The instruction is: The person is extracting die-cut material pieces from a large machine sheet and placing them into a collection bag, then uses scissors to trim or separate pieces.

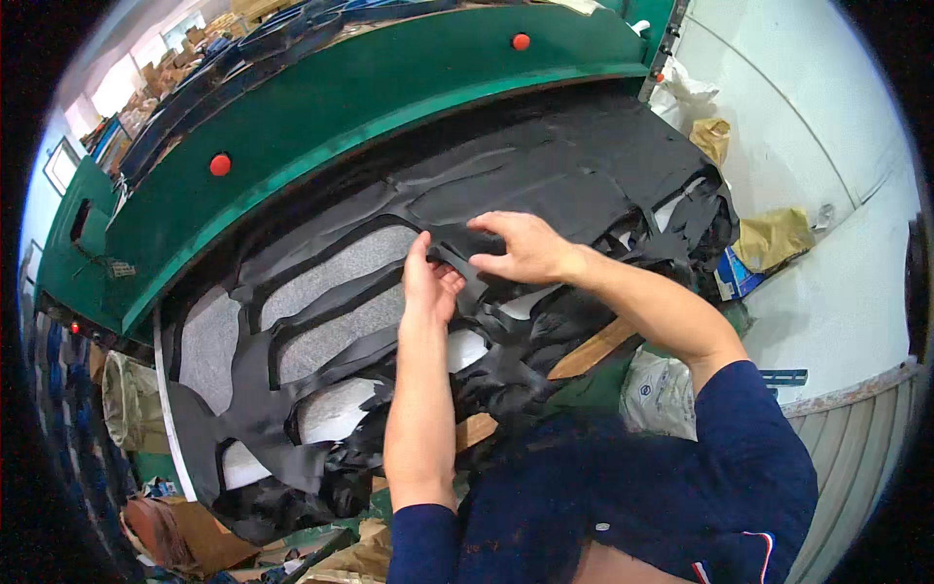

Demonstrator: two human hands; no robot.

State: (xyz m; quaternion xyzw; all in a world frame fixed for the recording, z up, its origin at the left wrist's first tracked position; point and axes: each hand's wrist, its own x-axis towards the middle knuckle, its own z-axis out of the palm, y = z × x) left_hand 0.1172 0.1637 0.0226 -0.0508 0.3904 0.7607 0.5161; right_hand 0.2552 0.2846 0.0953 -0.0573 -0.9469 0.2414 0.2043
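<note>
A black sheet of soft, leather-like material (545, 161) covers the work surface, with large shaped openings cut through its left part. Speckled grey padding (341, 258) shows through several openings. My left hand (433, 282) hovers over the middle of the sheet, thumb raised and fingers loosely curled, with nothing visible in it. Just to its right is my right hand (525, 248), its thumb and forefinger spread apart and pointing left. Black material lies below and between both hands; whether any fingertip touches it is hard to tell. Torn black scraps (506, 365) bunch along the near edge.
A green machine beam (389, 92) with red buttons (521, 42) spans the far side. Wooden strips (593, 350) stick out at the near edge. Sacks (657, 394) and a yellow bag (773, 238) stand at right; cardboard (185, 535) lies at lower left.
</note>
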